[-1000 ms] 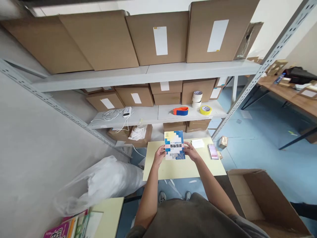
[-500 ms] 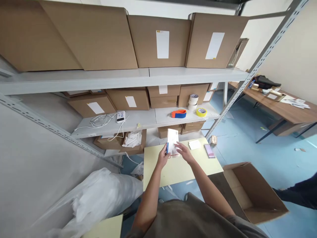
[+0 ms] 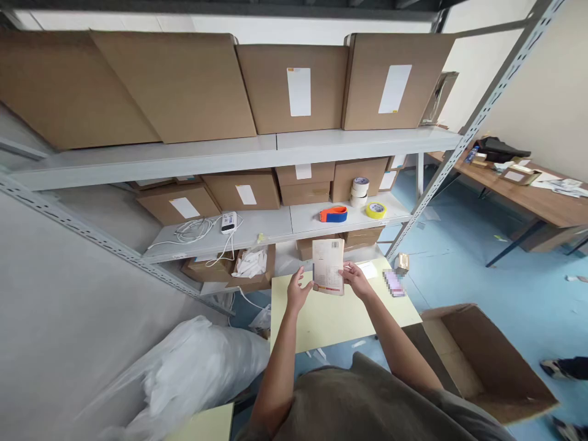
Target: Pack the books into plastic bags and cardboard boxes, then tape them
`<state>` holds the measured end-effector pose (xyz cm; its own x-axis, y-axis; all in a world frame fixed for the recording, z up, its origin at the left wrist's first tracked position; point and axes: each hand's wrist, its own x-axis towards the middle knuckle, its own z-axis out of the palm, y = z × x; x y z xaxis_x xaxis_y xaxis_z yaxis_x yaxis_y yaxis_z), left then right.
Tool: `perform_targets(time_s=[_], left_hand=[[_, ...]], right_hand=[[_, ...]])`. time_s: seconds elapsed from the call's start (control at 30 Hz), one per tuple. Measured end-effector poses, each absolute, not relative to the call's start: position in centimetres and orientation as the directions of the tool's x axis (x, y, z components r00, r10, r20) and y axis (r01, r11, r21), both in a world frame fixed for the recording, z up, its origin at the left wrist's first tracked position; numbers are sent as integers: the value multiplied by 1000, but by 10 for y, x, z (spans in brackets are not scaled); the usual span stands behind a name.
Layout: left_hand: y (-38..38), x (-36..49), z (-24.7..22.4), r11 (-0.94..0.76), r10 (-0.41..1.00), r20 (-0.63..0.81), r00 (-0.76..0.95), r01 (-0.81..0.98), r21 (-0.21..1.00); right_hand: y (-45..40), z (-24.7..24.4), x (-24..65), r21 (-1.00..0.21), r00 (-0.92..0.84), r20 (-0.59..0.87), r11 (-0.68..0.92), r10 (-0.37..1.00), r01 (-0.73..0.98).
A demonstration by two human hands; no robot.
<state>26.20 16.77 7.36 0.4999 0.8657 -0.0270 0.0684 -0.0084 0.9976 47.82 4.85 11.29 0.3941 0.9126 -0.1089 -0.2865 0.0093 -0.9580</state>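
A thin book (image 3: 327,263) with a barcode and printed text on its face is held up over the pale yellow table (image 3: 316,327). My right hand (image 3: 356,280) grips its right edge between thumb and fingers. At the book's lower left corner is my left hand (image 3: 298,291), its fingers apart and curved, the thumb tip close to the edge. Whether that thumb touches the book is hard to tell. A white paper (image 3: 368,269) lies behind my right hand, with a blurred purple item (image 3: 394,283) further right.
Metal shelves (image 3: 239,160) with cardboard boxes stand ahead, holding tape rolls (image 3: 376,210), an orange and blue strap (image 3: 333,214) and a power strip (image 3: 228,222). An open carton (image 3: 487,355) is at right, a plastic bag (image 3: 202,373) at left. Another person's feet (image 3: 555,369) show at far right.
The book has turned to show its wide printed face. My left hand has opened off its left side, and my right hand has closed on its right edge. The view has shifted slightly.
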Motion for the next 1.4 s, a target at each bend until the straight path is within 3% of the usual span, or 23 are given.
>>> perform_targets(time_s=[0.13, 0.27, 0.33, 0.4, 0.47, 0.7, 1.03, 1.4], left_hand=[[148, 295, 89, -75, 759, 75, 647, -27, 997], [145, 306, 93, 44, 806, 65, 588, -169, 985], [153, 295, 90, 130, 814, 18, 581, -213, 968], [164, 279, 87, 233, 794, -34, 606, -253, 939], [171, 265, 85, 307, 763, -68, 643, -268, 913], [182, 255, 82, 262, 776, -103, 622, -169, 950], [187, 247, 34, 270, 787, -202, 583, -32, 962], [177, 260, -64, 401, 796, -401, 453, 102, 910]], right_hand=[[61, 118, 467, -985, 340, 40, 95, 940, -146], [71, 112, 458, -992, 239, 119, 124, 964, -5], [73, 108, 464, -993, 293, 114, 96, 949, 75], [74, 104, 475, -990, 454, 102, 45, 885, 135], [74, 101, 486, -995, 548, 53, -2, 835, 100], [69, 97, 488, -964, 471, -116, 14, 874, -264], [65, 63, 492, -922, 382, -293, -154, 876, -354], [68, -35, 505, -858, 297, -447, -311, 844, -408]])
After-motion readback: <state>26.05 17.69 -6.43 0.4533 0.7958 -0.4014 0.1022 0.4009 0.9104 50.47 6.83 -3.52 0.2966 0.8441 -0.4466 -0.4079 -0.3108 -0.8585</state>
